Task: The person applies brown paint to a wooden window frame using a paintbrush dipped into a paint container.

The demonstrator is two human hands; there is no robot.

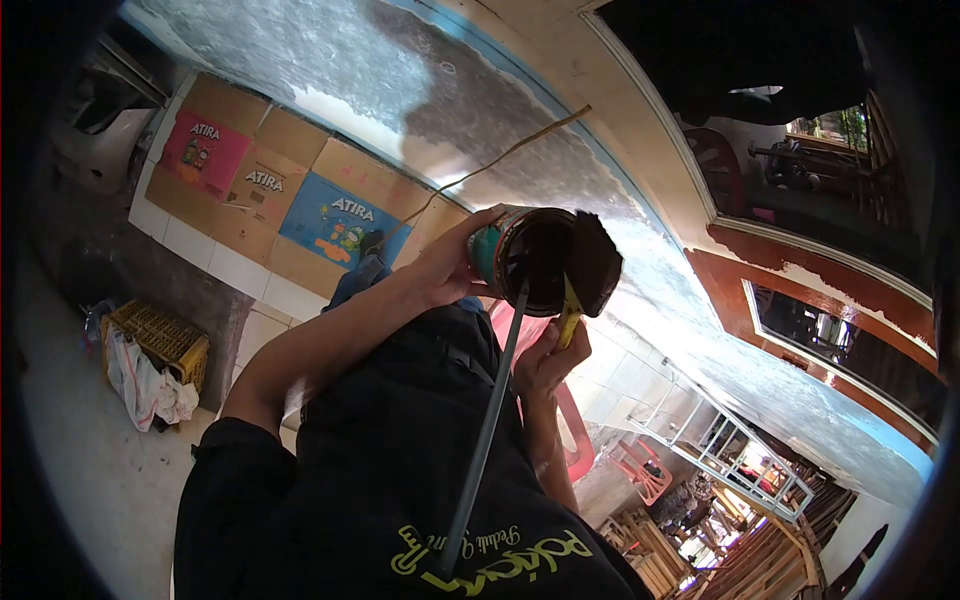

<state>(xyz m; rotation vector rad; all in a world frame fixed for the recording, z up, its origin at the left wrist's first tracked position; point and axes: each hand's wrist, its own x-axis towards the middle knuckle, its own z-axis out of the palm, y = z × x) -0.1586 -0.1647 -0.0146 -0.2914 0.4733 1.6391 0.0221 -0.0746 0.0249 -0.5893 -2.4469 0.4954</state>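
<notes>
My left hand [458,262] grips the side of a tin can [486,252], its mouth turned toward me and its inside dark brown. A dark, bent lid-like flap [598,262] stands out at the can's right rim. Below the rim, my right hand [545,362] is closed around a narrow yellow tool [569,322], whose tip overlaps the flap; its exact kind I cannot tell. A long grey rod [487,430] runs from the can's mouth down across the front of my black shirt [400,460].
Flattened cardboard [235,205] lies along the patchy blue-grey wall [470,90], with a thin stick [500,155] across it. A wicker basket [160,340] with white cloth is at left. At right are a pale metal ladder-like frame [720,445], a red chair [640,470] and brown-framed windows [800,320].
</notes>
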